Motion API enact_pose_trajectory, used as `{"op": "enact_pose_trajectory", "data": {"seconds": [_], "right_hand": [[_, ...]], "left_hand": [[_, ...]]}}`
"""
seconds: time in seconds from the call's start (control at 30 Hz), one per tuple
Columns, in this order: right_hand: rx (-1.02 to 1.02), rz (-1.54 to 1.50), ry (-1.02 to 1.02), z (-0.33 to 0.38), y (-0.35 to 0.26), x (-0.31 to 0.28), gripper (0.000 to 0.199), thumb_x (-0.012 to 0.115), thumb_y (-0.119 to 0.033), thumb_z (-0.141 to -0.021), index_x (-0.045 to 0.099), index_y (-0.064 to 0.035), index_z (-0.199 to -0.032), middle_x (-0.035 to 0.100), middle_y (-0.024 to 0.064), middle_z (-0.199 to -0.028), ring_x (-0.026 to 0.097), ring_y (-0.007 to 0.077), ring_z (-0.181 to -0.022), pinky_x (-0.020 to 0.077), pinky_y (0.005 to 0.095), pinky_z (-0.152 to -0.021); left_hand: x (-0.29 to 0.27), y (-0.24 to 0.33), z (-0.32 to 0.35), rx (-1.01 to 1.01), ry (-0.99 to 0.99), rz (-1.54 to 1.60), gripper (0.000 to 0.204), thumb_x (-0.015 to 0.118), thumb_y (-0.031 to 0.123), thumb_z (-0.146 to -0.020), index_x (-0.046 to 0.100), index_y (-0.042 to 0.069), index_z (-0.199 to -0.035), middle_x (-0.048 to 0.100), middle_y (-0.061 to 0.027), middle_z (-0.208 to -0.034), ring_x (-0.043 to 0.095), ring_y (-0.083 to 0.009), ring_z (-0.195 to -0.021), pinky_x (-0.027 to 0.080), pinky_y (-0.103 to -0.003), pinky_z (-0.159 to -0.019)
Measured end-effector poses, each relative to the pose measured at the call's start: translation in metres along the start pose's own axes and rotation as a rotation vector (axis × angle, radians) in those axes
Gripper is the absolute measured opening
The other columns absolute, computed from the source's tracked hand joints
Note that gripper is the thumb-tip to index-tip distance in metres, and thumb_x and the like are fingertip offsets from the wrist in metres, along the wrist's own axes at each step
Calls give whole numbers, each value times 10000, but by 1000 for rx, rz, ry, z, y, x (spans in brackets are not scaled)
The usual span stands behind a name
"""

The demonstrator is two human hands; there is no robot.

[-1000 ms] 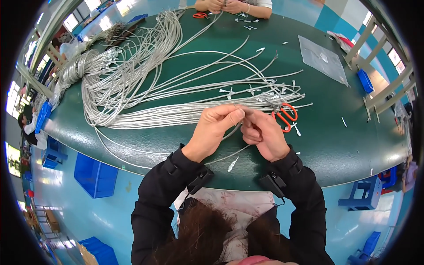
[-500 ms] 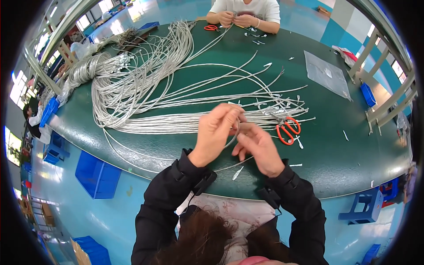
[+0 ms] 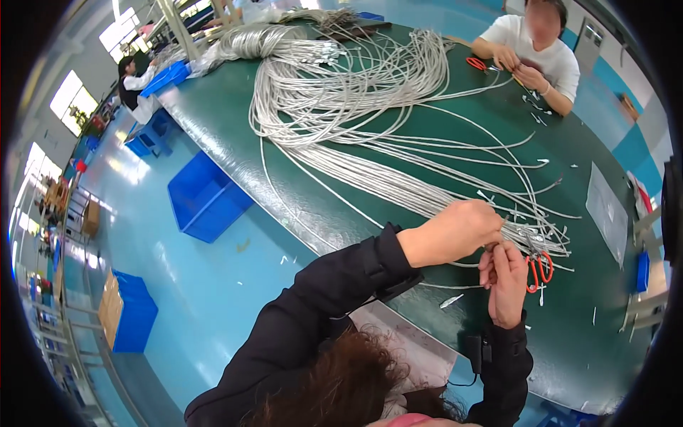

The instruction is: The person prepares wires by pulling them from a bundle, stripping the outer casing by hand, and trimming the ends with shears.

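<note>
Both hands, left hand [image 3: 455, 231] and right hand [image 3: 506, 281], pinch a grey cable [image 3: 398, 188] beside orange scissors [image 3: 537, 269]

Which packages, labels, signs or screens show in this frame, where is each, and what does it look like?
Clear plastic bag: flat on the green table, far right; rectangular, see-through.
Cardboard box: on the blue crate, lower left floor; brown, oblong.
No signs or screens to be seen.
</note>
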State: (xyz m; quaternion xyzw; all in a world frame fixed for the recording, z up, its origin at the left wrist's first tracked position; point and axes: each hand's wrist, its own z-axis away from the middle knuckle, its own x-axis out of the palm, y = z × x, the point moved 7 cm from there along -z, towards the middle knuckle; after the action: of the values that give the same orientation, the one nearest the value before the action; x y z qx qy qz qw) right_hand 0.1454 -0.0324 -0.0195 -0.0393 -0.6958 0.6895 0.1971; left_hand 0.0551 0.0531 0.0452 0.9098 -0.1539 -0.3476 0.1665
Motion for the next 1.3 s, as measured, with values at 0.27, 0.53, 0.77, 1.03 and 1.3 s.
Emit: {"op": "enact_pose_trajectory", "data": {"seconds": [0.27, 0.53, 0.77, 1.03, 1.3], "right_hand": [[-245, 142, 55, 11, -29, 7, 140, 446, -144, -977, 525, -37, -1020, 567, 30, -699, 467, 55, -482, 317, 168, -416], [-135, -66, 257, -4, -11, -23, 150, 464, -186, -966, 524, -54, -931, 591, 51, -703, 438, 52, -445, 274, 172, -377], [-19, -163, 164, 0, -8, -23, 147, 471, -160, -959, 508, -24, -916, 626, 84, -711, 494, 69, -444, 330, 183, -391], [-222, 342, 170, 7, -15, -4, 93, 464, -91, -959, 512, -13, -952, 598, 50, -720, 514, 57, -491, 362, 173, -425], [-583, 699, 190, 23, -46, -1, 141, 452, 13, -933, 562, 24, -1020, 618, 82, -868, 590, 125, -726, 475, 238, -650]], "left_hand": [[28, 2, 12, -624, -267, 1179, 268, 540, 167, -915, 532, 32, -683, 521, -13, -647, 460, -129, -545, 359, -253, -538], [14, -18, 13, -790, -37, 1191, 206, 493, 89, -922, 498, 40, -722, 492, -3, -684, 427, -77, -584, 358, -224, -542], [-5, 17, -15, -278, 147, 134, 131, 600, 105, -863, 575, -10, -921, 601, -77, -814, 560, -125, -607, 454, -275, -566], [14, -1, 7, -207, 31, 160, 104, 620, 36, -804, 583, -6, -891, 588, -123, -805, 586, -254, -648, 461, -322, -581], [17, 6, 6, -359, -115, 915, 91, 569, 87, -884, 551, 23, -821, 520, -25, -696, 465, -155, -577, 373, -255, -535]]}}
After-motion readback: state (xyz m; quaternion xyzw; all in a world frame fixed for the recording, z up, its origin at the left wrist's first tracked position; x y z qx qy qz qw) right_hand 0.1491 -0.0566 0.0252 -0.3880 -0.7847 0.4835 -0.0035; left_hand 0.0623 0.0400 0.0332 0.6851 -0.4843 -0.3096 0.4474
